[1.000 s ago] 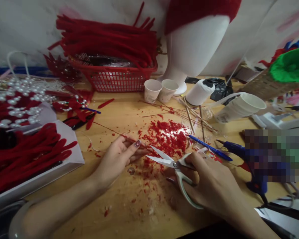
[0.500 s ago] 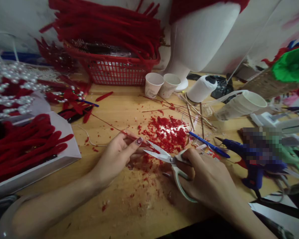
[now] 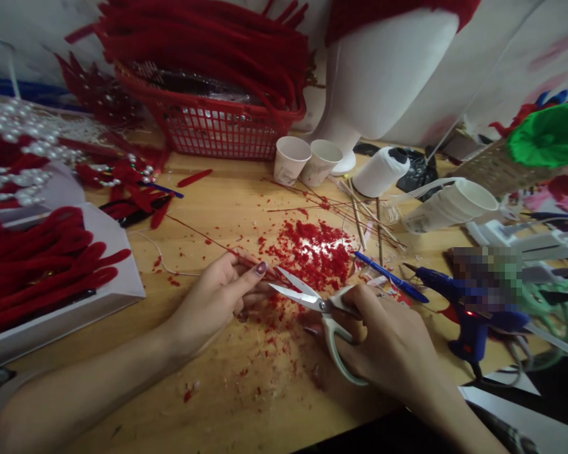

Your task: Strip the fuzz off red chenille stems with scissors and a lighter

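Observation:
My left hand (image 3: 230, 284) pinches a thin red stem (image 3: 196, 232) between thumb and fingers; the stem runs up and left over the table. What sits at the stem's right end, by the fingertips, is too small to make out. In my right hand (image 3: 378, 331) is a pair of white-handled scissors (image 3: 322, 306), its fingers through the loops. The blades stand a little apart, their tips beside my left fingertips. Red fuzz clippings (image 3: 312, 249) lie scattered on the wooden table under and behind the blades.
A red basket (image 3: 227, 129) piled with red fuzzy strips stands at the back, near paper cups (image 3: 291, 161) and a thread cone (image 3: 381, 171). To the right lie a blue pen (image 3: 392, 277) and a blue glue gun (image 3: 471, 334). A white box (image 3: 108, 252) of red strips is left.
The view has shifted slightly, so things at both sides sit a little further left. Both hands keep their hold, and the scissors stay partly open near the left fingertips.

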Available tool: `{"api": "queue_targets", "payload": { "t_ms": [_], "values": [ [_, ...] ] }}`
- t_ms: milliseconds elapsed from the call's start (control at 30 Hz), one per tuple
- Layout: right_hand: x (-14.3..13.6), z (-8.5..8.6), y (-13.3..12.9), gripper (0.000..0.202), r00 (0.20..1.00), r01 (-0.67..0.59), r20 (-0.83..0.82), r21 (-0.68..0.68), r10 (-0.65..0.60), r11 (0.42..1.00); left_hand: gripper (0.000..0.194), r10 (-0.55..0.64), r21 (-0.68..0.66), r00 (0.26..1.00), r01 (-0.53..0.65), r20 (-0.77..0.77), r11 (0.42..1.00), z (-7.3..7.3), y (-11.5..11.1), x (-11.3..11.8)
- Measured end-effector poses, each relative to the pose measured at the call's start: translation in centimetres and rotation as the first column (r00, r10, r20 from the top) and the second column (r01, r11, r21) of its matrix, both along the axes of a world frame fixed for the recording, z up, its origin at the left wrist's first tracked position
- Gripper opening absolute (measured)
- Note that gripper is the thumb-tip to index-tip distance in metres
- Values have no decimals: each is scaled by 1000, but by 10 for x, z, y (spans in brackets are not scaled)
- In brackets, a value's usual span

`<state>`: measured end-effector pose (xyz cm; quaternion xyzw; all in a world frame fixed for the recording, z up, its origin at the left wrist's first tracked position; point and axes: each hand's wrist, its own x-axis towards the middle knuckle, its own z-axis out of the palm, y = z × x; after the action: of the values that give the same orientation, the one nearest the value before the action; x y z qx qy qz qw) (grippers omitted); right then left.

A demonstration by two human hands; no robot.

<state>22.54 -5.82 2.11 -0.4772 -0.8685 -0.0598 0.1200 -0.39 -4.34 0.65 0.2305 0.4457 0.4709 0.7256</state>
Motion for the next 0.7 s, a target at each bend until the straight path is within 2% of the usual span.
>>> {"api": "queue_targets", "payload": {
  "t_ms": [367, 700],
  "values": [
    [1, 0, -1, 22, 999, -31, -20, 4, 31, 1000, 20, 28, 55, 996, -23, -85, 998, -1, 1, -1],
    [2, 4, -2, 22, 998, -59, -27, 47, 60, 997, 20, 76, 120, 994, -66, -80, 991, -2, 1, 0]
  ]
}}
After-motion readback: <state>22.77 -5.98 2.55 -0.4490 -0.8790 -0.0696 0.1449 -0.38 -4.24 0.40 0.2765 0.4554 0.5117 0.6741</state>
